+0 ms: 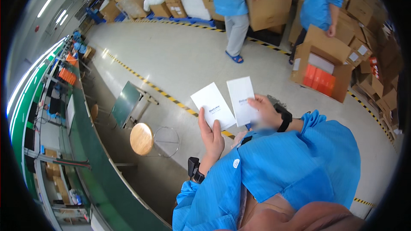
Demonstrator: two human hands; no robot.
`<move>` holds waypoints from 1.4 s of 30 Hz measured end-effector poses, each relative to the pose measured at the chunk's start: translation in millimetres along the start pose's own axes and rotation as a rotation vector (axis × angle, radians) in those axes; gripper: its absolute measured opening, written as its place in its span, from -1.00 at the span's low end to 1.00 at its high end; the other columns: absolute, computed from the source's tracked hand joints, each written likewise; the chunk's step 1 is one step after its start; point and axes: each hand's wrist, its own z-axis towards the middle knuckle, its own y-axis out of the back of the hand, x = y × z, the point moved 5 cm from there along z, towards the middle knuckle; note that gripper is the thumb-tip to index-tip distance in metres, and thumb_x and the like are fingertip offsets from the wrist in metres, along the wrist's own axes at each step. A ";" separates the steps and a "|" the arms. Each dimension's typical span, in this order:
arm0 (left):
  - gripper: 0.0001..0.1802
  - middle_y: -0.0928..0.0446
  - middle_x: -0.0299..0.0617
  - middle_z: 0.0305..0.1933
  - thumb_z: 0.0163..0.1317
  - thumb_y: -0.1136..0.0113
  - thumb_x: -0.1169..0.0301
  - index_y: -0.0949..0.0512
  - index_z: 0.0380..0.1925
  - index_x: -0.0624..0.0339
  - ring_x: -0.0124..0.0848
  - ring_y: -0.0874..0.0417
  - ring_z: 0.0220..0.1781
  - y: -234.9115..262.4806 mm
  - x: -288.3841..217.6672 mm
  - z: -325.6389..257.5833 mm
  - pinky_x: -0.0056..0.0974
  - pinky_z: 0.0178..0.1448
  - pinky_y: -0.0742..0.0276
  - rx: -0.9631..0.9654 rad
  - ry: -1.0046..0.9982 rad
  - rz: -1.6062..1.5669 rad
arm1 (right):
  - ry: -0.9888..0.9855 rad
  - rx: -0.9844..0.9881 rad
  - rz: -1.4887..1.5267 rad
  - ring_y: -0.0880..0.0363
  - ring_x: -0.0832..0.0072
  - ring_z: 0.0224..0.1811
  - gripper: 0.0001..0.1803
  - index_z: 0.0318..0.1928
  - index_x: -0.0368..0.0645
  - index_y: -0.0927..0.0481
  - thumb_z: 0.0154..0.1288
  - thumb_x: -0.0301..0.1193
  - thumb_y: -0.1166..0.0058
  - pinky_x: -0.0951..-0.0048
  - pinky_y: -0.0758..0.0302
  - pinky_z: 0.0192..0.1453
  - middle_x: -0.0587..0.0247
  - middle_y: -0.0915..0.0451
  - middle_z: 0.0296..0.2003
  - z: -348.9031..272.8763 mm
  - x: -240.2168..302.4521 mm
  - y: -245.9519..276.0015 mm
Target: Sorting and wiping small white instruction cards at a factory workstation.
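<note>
In my left hand [211, 139] is a white booklet [210, 102], tilted, with the thumb on its front and the fingers along its left edge and behind. My right hand [264, 112] grips a second white booklet [240, 89] by its right edge. The two booklets are held side by side in front of me, their lower parts close together. Both carry small dark print on the face turned to me. A black device is strapped to each of my wrists, over or beside blue sleeves.
A round wooden stool [141, 139] and a green-topped table [126, 104] stand left of me, beside a long green workbench [109, 188]. Yellow-black tape [158, 90] crosses the floor. Ahead, two people in blue handle cardboard boxes; one open carton [299, 62] holds orange packages.
</note>
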 end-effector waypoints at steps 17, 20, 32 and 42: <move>-0.40 -0.11 0.01 0.20 0.14 0.21 0.60 0.09 0.20 0.28 -0.29 -0.18 0.19 -32.3 72.7 188.1 -0.24 0.23 -0.06 -0.057 0.074 0.051 | 0.362 0.136 -0.370 -0.48 0.47 -0.12 -0.43 0.19 -0.34 -0.02 0.22 -0.43 0.13 0.51 -0.42 -0.11 0.04 -0.43 -0.09 215.7 93.7 26.2; -0.49 -0.16 -0.03 0.18 0.14 0.21 0.60 -0.08 0.15 0.31 -0.30 -0.21 0.17 -26.9 89.4 216.6 -0.25 0.22 -0.09 -0.018 0.037 0.114 | 0.416 0.066 -0.417 -0.49 0.46 -0.14 -0.39 0.21 -0.34 0.03 0.21 -0.43 0.13 0.50 -0.42 -0.11 0.01 -0.41 -0.07 234.6 98.3 26.5; -0.78 -0.51 -0.05 -0.31 0.03 -0.05 0.54 -0.48 -0.27 0.31 -0.33 -0.52 -0.28 21.8 148.5 358.5 -0.33 -0.18 -0.39 0.366 -0.064 -0.110 | 0.433 -0.051 -0.519 -0.43 0.34 -0.01 -0.36 0.24 -0.30 0.10 0.20 -0.48 0.15 0.43 -0.36 0.02 -0.06 -0.29 0.05 338.7 110.7 -46.0; -0.94 -0.48 -0.08 -0.46 -0.01 -0.13 0.55 -0.49 -0.48 0.28 -0.29 -0.50 -0.43 58.2 175.8 412.5 -0.32 -0.36 -0.37 0.470 -0.125 -0.102 | 0.353 -0.187 -0.641 -0.50 0.42 -0.14 -0.54 0.06 -0.24 -0.27 0.15 -0.39 0.02 0.46 -0.40 -0.08 0.06 -0.50 -0.16 390.5 94.7 -83.7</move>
